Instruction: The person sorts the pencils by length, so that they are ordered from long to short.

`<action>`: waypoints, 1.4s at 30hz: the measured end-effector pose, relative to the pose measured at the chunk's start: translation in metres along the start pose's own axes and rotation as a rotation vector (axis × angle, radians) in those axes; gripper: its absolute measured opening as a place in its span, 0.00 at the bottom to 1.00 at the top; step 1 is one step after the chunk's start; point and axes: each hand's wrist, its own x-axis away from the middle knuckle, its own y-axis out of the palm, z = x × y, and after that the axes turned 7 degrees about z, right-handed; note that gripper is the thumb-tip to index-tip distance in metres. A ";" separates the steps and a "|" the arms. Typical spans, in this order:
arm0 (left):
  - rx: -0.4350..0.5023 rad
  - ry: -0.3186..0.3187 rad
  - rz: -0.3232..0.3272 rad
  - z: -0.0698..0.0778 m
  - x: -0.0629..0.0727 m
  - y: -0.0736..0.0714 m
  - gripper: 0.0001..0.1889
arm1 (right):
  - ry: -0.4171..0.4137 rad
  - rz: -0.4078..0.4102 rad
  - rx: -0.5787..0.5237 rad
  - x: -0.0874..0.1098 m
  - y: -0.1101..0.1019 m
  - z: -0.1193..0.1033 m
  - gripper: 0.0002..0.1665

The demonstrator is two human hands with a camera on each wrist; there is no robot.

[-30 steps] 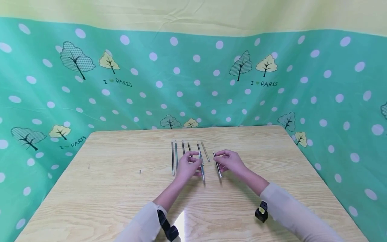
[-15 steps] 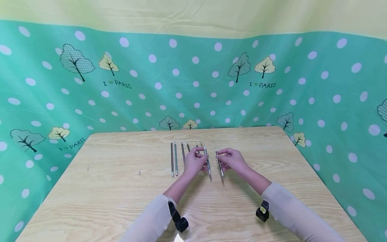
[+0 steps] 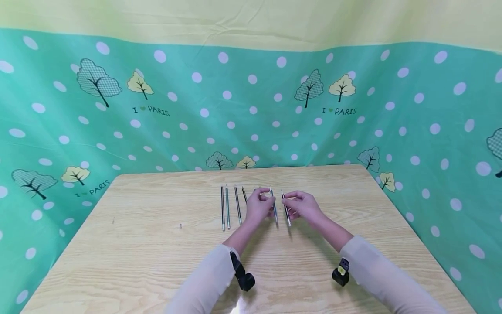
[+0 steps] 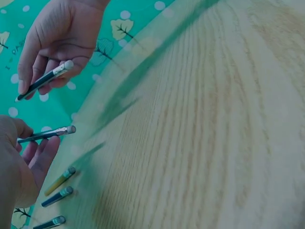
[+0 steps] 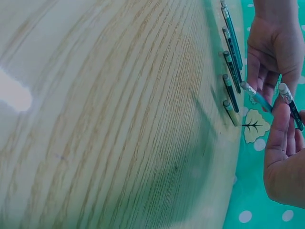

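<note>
My left hand pinches a blue pencil with a pale eraser end, held just above the table. To its right, my right hand pinches a black pencil, its white eraser end toward me. The two held pencils stand side by side with a small gap, both pointing away. Left of my left hand lie a black pencil, a teal pencil and another black pencil. My left hand partly hides further pencils in this row; the left wrist view shows a yellow pencil among them.
The wooden table meets a green dotted curtain at the back and sides. A tiny dark scrap lies left of the pencils. Black wrist cameras sit on both sleeves, the left camera low over the table.
My left hand has moved right, bringing the blue pencil from over the row to beside the black pencil. My right hand and its pencil have shifted only slightly.
</note>
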 end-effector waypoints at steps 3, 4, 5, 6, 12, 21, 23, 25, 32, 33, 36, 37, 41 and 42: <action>-0.007 -0.003 0.014 0.001 -0.005 0.005 0.19 | 0.002 0.001 0.001 0.001 -0.002 -0.001 0.23; -0.012 -0.002 0.019 0.001 -0.007 0.006 0.19 | 0.002 0.000 -0.003 0.001 -0.003 -0.002 0.23; -0.012 0.001 0.025 0.001 -0.009 0.008 0.19 | 0.000 -0.002 -0.004 0.001 -0.004 -0.002 0.23; -0.012 0.002 0.030 0.001 -0.012 0.009 0.19 | 0.000 -0.006 -0.008 0.001 -0.004 -0.002 0.23; -0.051 0.005 0.057 0.003 -0.024 0.016 0.19 | 0.014 -0.007 -0.018 0.002 -0.005 -0.007 0.23; -0.140 -0.006 0.087 -0.002 -0.036 0.019 0.19 | 0.029 -0.029 -0.007 0.012 -0.005 -0.024 0.20; -0.150 -0.007 0.088 -0.004 -0.039 0.019 0.19 | 0.031 -0.027 -0.008 0.012 -0.006 -0.024 0.20; -0.148 -0.006 0.089 -0.005 -0.041 0.019 0.19 | 0.030 -0.029 -0.011 0.009 -0.007 -0.021 0.21; -0.127 0.000 0.090 -0.007 -0.043 0.019 0.20 | 0.023 -0.014 -0.005 -0.004 -0.012 -0.003 0.22; -0.126 0.000 0.091 -0.008 -0.043 0.019 0.20 | 0.020 -0.012 0.001 -0.004 -0.012 -0.002 0.22; -0.137 -0.002 0.092 -0.008 -0.043 0.017 0.20 | 0.017 -0.006 -0.002 -0.006 -0.011 0.000 0.22; -0.143 -0.001 0.092 -0.008 -0.043 0.017 0.20 | 0.018 -0.006 -0.006 -0.007 -0.011 0.000 0.22; -0.173 0.010 0.090 -0.008 -0.044 0.018 0.20 | 0.031 -0.012 -0.022 -0.008 -0.011 0.001 0.22; -0.186 0.017 0.091 -0.008 -0.044 0.018 0.20 | 0.036 -0.013 -0.024 -0.009 -0.011 0.001 0.22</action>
